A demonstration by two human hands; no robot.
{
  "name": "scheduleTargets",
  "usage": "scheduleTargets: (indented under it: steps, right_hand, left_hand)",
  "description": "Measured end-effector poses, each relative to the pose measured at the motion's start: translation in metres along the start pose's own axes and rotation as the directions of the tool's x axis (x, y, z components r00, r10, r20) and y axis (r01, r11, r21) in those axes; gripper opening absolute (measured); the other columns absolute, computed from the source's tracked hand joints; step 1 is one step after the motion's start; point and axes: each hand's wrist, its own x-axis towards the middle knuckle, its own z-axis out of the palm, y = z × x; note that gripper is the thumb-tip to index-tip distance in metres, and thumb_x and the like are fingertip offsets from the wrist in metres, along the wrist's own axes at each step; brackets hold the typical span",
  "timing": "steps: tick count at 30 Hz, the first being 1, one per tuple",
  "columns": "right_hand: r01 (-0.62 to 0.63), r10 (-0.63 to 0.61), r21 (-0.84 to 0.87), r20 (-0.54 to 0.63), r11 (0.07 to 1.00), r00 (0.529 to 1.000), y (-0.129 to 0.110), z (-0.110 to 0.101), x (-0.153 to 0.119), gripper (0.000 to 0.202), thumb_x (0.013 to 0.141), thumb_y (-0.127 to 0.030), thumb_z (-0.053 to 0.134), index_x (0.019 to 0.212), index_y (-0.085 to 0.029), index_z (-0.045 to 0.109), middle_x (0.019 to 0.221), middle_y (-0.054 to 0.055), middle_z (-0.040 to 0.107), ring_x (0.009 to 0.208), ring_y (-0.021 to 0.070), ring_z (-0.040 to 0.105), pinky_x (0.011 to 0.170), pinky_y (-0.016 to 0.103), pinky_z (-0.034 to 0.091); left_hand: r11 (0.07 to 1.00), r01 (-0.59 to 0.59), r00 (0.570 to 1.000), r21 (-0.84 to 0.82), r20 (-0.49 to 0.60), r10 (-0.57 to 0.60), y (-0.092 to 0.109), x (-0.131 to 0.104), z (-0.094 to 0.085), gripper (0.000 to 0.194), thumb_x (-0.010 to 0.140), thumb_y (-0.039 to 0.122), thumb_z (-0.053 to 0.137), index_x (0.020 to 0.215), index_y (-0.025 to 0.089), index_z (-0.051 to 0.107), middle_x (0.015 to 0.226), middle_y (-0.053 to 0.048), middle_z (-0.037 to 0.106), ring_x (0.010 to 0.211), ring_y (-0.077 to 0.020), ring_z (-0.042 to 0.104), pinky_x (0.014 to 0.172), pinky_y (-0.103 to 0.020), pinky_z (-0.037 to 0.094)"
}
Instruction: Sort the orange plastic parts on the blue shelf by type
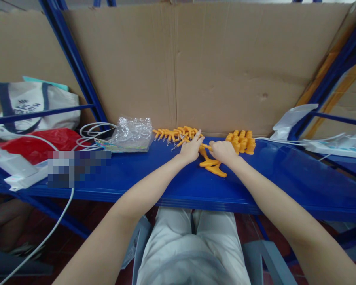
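Near the middle of the blue shelf, my left hand (191, 148) has its fingers stretched out beside a row of orange corkscrews (173, 135) with thin metal spirals. Whether its palm touches one of them is hidden. My right hand (224, 151) is closed around an orange plastic piece (207, 147), whose narrow end pokes out toward my left hand. Just in front of both hands lie loose orange curved handles (216, 170). To the right of my right hand, several orange pieces (242, 141) stand packed together in a group.
A clear plastic bag (133, 134) lies left of the corkscrews. White cables and a white power strip (26, 176) occupy the left end, with a red bag (50, 144) and a cloth tote (38, 103). Cardboard (210, 71) walls off the back. Another power strip (338, 147) sits right.
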Motion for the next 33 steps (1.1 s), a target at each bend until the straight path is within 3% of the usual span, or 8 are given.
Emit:
scheduleTargets:
  steps: [4, 9, 15, 33]
  right_hand:
    - [-0.01, 0.011, 0.014, -0.021, 1.0, 1.0, 0.0, 0.0, 0.0, 0.037, 0.099, -0.027, 0.04, 0.118, -0.007, 0.065, 0.102, 0.024, 0.075, 0.102, 0.0327, 0.073, 0.08, 0.035, 0.048]
    - [-0.008, 0.011, 0.045, -0.045, 0.999, 0.999, -0.002, -0.006, -0.004, 0.045, 0.1, -0.037, 0.037, 0.119, -0.007, 0.065, 0.103, 0.023, 0.076, 0.102, 0.0338, 0.072, 0.08, 0.036, 0.048]
    - [0.005, -0.003, 0.072, -0.031, 0.997, 1.0, -0.003, -0.013, -0.007, 0.044, 0.099, -0.036, 0.037, 0.121, -0.009, 0.064, 0.109, 0.022, 0.075, 0.105, 0.0328, 0.071, 0.082, 0.036, 0.047]
    - [0.103, -0.099, 0.088, -0.045, 0.991, 0.994, 0.005, -0.008, -0.003, 0.035, 0.103, -0.028, 0.041, 0.123, -0.01, 0.064, 0.121, 0.02, 0.072, 0.116, 0.0301, 0.065, 0.091, 0.037, 0.044]
  left_hand:
    - [1.0, 0.006, 0.999, 0.011, -0.038, -0.006, 0.0, 0.001, 0.001, 0.081, 0.082, -0.002, 0.046, 0.156, 0.03, 0.037, 0.172, -0.002, 0.01, 0.146, -0.0282, 0.044, 0.124, -0.058, 0.028]
    - [1.0, 0.013, 0.997, 0.028, -0.083, -0.01, -0.003, 0.003, 0.003, 0.08, 0.082, 0.0, 0.045, 0.156, 0.03, 0.038, 0.172, -0.003, 0.011, 0.15, -0.0279, 0.039, 0.126, -0.059, 0.019]
    - [0.999, 0.041, 0.994, 0.033, -0.1, -0.038, -0.005, 0.003, 0.001, 0.075, 0.084, 0.001, 0.044, 0.154, 0.026, 0.041, 0.172, -0.006, 0.012, 0.152, -0.0271, 0.035, 0.126, -0.055, 0.021]
    - [0.998, 0.062, 0.995, 0.018, -0.074, -0.061, -0.006, 0.005, 0.002, 0.078, 0.084, 0.001, 0.045, 0.156, 0.03, 0.036, 0.172, -0.003, 0.012, 0.155, -0.028, 0.028, 0.125, -0.057, 0.024]
